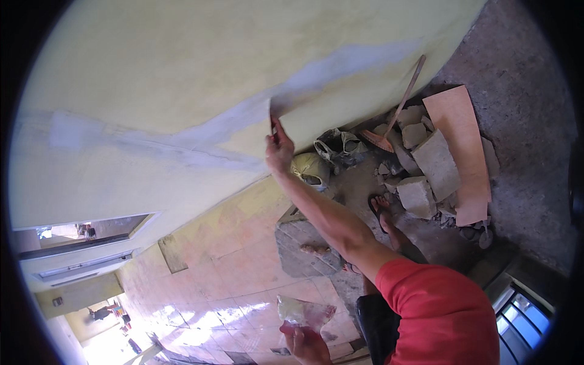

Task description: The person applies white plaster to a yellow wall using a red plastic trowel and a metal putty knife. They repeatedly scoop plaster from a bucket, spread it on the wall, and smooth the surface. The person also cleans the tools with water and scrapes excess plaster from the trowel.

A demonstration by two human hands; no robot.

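Observation:
My right hand [280, 149], at the end of my outstretched arm, is closed round the handle of a putty knife [271, 111]. Its thin blade meets the yellowish wall [201, 67] at a long pale band of filler [243, 117]. Low in the view, my left hand [308, 347] grips a flat scraper [311, 315] with reddish parts. Whitish putty [293, 309] lies on its upper face. My left fingers are partly hidden beneath it.
Tied sacks [311, 167] stand along the wall's foot. Beside them lie broken concrete slabs [437, 164], a pinkish board [465, 155] and a leaning long-handled tool [406, 97]. My sandalled foot [381, 210] is near the rubble. A grey block-like surface [304, 243] sits below my arm.

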